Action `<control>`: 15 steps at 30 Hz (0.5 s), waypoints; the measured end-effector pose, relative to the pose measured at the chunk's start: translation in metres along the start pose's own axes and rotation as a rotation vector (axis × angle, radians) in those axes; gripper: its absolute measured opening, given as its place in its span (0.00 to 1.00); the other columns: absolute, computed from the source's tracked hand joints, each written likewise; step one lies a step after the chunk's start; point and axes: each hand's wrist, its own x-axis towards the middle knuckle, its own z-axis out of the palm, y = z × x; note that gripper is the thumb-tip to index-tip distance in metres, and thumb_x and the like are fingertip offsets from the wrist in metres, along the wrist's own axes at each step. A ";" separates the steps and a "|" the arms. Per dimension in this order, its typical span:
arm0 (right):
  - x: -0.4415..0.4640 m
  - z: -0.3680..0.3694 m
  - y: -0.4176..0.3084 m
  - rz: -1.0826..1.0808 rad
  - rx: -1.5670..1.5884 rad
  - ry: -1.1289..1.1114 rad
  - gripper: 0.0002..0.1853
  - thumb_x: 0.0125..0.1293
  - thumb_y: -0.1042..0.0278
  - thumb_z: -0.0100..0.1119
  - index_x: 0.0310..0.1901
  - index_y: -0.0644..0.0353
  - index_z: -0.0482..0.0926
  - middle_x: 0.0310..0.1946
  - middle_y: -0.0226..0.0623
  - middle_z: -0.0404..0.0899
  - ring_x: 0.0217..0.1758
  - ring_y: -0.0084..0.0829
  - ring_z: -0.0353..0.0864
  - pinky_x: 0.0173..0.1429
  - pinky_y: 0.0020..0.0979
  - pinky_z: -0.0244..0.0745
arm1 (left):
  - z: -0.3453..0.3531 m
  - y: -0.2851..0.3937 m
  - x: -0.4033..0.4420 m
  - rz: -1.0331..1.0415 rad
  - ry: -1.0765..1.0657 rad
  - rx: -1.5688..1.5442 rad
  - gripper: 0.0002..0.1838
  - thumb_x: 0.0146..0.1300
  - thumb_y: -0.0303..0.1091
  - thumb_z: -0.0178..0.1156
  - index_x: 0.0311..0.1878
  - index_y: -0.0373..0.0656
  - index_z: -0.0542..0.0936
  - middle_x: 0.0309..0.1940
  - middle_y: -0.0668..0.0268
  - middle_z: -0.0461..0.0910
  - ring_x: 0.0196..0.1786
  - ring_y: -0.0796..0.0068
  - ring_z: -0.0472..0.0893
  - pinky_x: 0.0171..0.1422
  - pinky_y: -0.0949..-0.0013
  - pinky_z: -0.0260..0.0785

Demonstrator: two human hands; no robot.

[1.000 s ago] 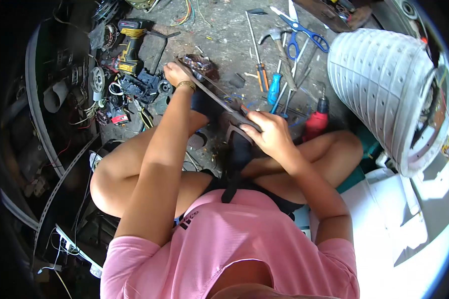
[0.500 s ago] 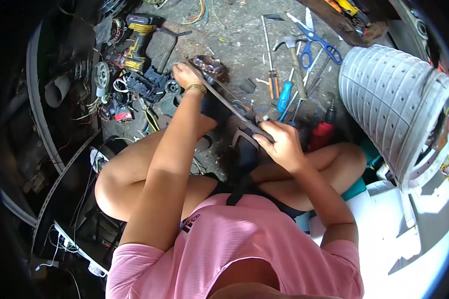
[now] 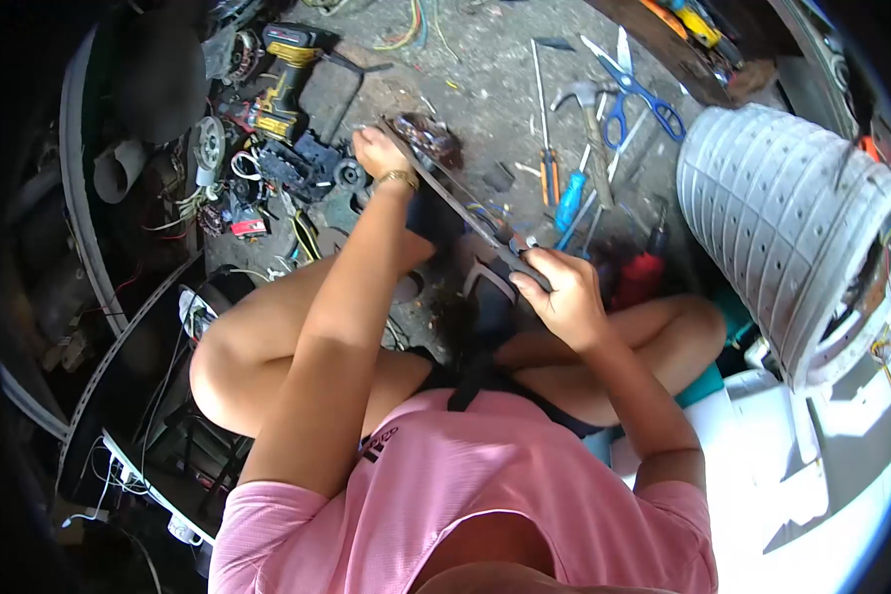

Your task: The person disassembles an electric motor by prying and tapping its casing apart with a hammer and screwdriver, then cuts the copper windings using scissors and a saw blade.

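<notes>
A hacksaw lies slantwise between my hands, its thin blade running beside the frame. My right hand is closed around its dark handle, near my right knee. At the far end, my left hand, with a bracelet on the wrist, is closed on the front of the frame. Just right of that end is a clump of coppery wire windings on the floor; whether the blade touches it I cannot tell. A dark, curved grey metal piece sits by my feet, below the handle.
A yellow cordless drill and motor parts lie left. Blue scissors, a hammer, a blue screwdriver and a red power tool lie right. A large perforated drum stands at the far right.
The whole view has shifted slightly, with floor items appearing a little lower and to the right. Both hands keep their hold on the hacksaw, which shows little movement relative to the floor.
</notes>
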 end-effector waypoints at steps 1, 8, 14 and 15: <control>0.022 0.016 0.009 -0.042 0.012 0.050 0.14 0.58 0.63 0.67 0.41 0.64 0.81 0.32 0.53 0.81 0.34 0.51 0.82 0.37 0.40 0.76 | 0.010 -0.020 0.014 0.078 0.038 0.029 0.19 0.66 0.39 0.42 0.38 0.29 0.74 0.36 0.38 0.77 0.39 0.38 0.73 0.49 0.50 0.64; 0.115 0.085 0.005 -0.063 -0.104 0.021 0.17 0.62 0.53 0.63 0.45 0.57 0.82 0.28 0.51 0.80 0.31 0.53 0.80 0.34 0.43 0.74 | 0.010 -0.041 0.022 0.062 -0.097 0.161 0.19 0.66 0.39 0.43 0.38 0.30 0.74 0.37 0.39 0.78 0.41 0.38 0.75 0.50 0.50 0.65; 0.003 0.011 0.013 -0.063 -0.028 0.051 0.16 0.57 0.58 0.69 0.42 0.59 0.82 0.27 0.47 0.79 0.28 0.49 0.80 0.31 0.43 0.73 | 0.003 -0.003 0.003 -0.085 -0.021 -0.004 0.19 0.64 0.38 0.41 0.34 0.29 0.73 0.35 0.38 0.76 0.40 0.38 0.73 0.49 0.49 0.63; 0.012 0.015 0.017 -0.072 -0.019 0.057 0.16 0.57 0.58 0.69 0.42 0.59 0.82 0.27 0.47 0.79 0.28 0.49 0.80 0.31 0.42 0.73 | 0.006 -0.007 0.005 0.002 0.018 0.022 0.18 0.63 0.38 0.42 0.33 0.29 0.73 0.35 0.37 0.75 0.41 0.37 0.72 0.50 0.49 0.62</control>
